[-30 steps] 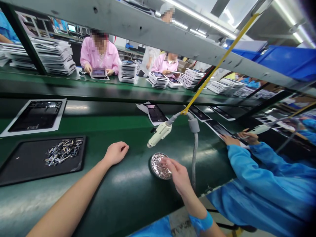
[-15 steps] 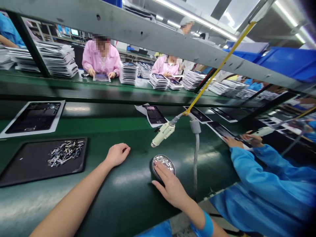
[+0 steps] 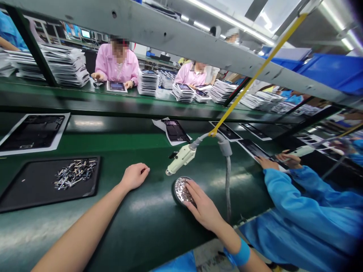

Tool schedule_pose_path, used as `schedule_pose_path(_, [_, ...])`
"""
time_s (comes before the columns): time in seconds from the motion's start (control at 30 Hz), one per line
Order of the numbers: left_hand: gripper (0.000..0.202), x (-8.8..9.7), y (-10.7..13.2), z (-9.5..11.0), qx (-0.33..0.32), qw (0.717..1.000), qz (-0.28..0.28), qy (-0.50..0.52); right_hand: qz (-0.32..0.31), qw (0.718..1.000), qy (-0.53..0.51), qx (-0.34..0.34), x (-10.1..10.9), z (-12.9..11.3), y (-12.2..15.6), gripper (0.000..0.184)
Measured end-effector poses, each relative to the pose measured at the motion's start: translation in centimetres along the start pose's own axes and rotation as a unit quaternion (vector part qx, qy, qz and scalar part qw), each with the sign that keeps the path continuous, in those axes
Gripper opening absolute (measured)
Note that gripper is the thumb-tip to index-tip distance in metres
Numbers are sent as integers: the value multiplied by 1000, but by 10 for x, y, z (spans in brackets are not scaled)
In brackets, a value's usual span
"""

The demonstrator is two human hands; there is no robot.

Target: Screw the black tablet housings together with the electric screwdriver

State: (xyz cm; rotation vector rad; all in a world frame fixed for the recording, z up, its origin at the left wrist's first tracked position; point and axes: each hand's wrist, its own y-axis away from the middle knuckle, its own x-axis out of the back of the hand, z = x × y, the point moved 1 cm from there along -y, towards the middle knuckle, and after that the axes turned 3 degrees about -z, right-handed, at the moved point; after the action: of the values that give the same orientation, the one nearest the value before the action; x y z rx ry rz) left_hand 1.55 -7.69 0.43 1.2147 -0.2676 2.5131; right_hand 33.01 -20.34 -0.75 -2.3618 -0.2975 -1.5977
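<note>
My right hand (image 3: 205,207) reaches over a round dish (image 3: 181,202) of small shiny metal pieces, too small to name. Its fingers are stretched out, with the fingertips among the pieces and the thumb at the near rim. My left hand (image 3: 134,176) rests on the green surface, loosely curled, with the thumb against the fingers. Nothing shows in it, though the palm is hidden. Above the dish hangs a pale electric screwdriver (image 3: 181,158), tip pointing down and left, touched by neither hand. A black tray (image 3: 31,185) left of my left hand holds a heap of small metallic strips (image 3: 75,173).
Dark tablet-like housings (image 3: 34,132) lie on white sheets along the belt. A yellow strap (image 3: 255,77) and a grey cable (image 3: 228,189) hang near the screwdriver. At right a co-worker's blue sleeves (image 3: 295,196) reach over the bench. Paper-wrapped stacks (image 3: 64,64) stand beyond the rail.
My right hand has shifted slightly right across the dish, showing more of the pieces. The screwdriver has swung left and down. The housings on white sheets have slid left. My left hand stays put.
</note>
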Motion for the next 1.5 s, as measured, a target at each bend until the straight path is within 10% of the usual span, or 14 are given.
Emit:
schedule_pose_path(0.27, [27, 3, 0, 3, 3, 1000, -3, 4, -51, 996, 30, 68, -4, -33, 6, 68])
schedule_pose_path(1.2, [27, 1, 0, 2, 3, 1000, 1, 5, 6, 1000, 13, 0, -1, 0, -10, 51])
schedule_pose_path(1.5, [26, 1, 1, 1, 11, 1000, -3, 5, -34, 993, 44, 106, -5, -28, -5, 59])
